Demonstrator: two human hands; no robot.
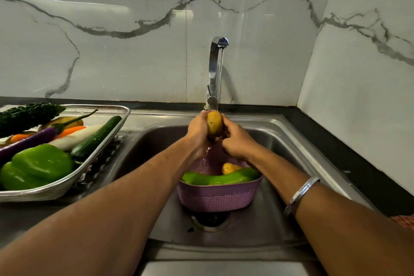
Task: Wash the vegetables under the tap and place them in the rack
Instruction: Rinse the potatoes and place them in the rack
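Observation:
A yellow-brown potato [214,123] is under the thin water stream from the chrome tap [215,69]. My left hand [198,131] grips its left side and my right hand [235,136] grips its right side, both above the sink. Below them a purple basket [218,198] stands in the sink with a green vegetable [220,178] and another potato [229,167] inside. On the left, the metal rack [94,154] holds a green bell pepper [38,166], a cucumber [97,136], a purple eggplant [29,141], a white radish [74,139], carrots [69,130] and a bitter gourd [26,115].
The steel sink [291,141] has its drain [210,219] just in front of the basket. A dark counter [349,159] runs along the right and back, against marble wall tiles. A metal bangle [301,194] is on my right wrist.

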